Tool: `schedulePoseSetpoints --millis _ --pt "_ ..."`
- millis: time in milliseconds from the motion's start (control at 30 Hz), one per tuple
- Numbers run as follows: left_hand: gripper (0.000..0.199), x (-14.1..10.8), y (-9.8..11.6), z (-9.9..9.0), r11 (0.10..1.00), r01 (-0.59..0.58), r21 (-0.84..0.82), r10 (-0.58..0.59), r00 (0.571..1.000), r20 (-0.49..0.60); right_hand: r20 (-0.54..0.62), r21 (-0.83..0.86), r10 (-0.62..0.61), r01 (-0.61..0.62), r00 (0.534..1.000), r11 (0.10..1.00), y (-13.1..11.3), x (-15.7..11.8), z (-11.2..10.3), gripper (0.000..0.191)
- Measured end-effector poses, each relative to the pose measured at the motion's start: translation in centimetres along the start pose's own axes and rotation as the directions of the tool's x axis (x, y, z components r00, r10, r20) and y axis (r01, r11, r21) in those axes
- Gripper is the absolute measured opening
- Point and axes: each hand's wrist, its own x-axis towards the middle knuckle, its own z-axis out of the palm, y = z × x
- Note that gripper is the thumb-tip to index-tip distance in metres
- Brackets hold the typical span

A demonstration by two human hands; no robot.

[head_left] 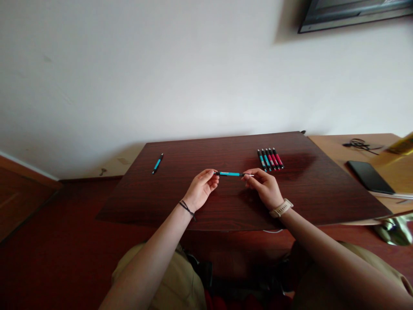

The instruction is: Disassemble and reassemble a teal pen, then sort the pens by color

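Observation:
A blue pen (229, 174) with black ends is held level above the dark table (193, 155). My left hand (202, 187) pinches its left end, and my right hand (263, 185) pinches its right end, where a thin pale tip sticks out. Another blue pen (158, 163) lies by itself on the left part of the table. Beyond my right hand, several pens lie side by side in a row: blue ones (261, 160) on the left and red ones (278, 158) on the right.
On the lighter wooden table (325, 144) at the right are a black phone (370, 177), a coiled black cable (359, 144) and a blurred yellow object (400, 146). A screen (355, 13) hangs on the white wall above.

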Motion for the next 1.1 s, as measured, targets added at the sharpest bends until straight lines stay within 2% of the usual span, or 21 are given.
schedulePoseSetpoints --millis 100,467,700,800,900,1000,1100 --pt "0.029 -0.1 -0.2 0.1 0.999 0.014 -0.052 -0.014 1.000 0.018 0.007 0.018 0.007 -0.007 1.000 1.000 0.0 0.0 0.0 0.036" --pt "0.030 -0.1 -0.2 0.2 1.000 -0.011 0.014 0.011 1.000 0.013 -0.003 0.038 0.021 -0.021 1.000 0.999 0.0 0.2 0.0 0.037" --pt "0.029 0.0 -0.1 -0.1 0.999 -0.034 0.041 0.034 0.999 -0.005 0.033 0.089 0.044 -0.047 0.998 0.995 -0.1 0.3 -0.1 0.033" --pt "0.026 -0.1 0.1 0.0 0.990 -0.051 0.134 0.053 0.999 -0.009 0.015 0.122 0.052 -0.053 0.999 0.991 0.0 0.5 -0.1 0.034" --pt "0.024 -0.4 0.0 0.4 0.947 -0.058 0.315 0.055 0.998 0.020 -0.031 0.203 0.078 -0.070 0.996 0.977 0.4 0.8 -0.2 0.035" --pt "0.023 -0.8 -0.3 0.9 0.881 -0.095 0.464 0.040 0.991 0.127 -0.005 0.254 0.094 -0.090 0.996 0.963 0.5 0.9 -0.4 0.033" --pt "0.024 -1.2 -0.8 1.5 0.836 -0.139 0.531 0.008 0.970 0.241 0.081 0.196 0.079 -0.094 0.994 0.976 0.1 0.9 -0.4 0.033"
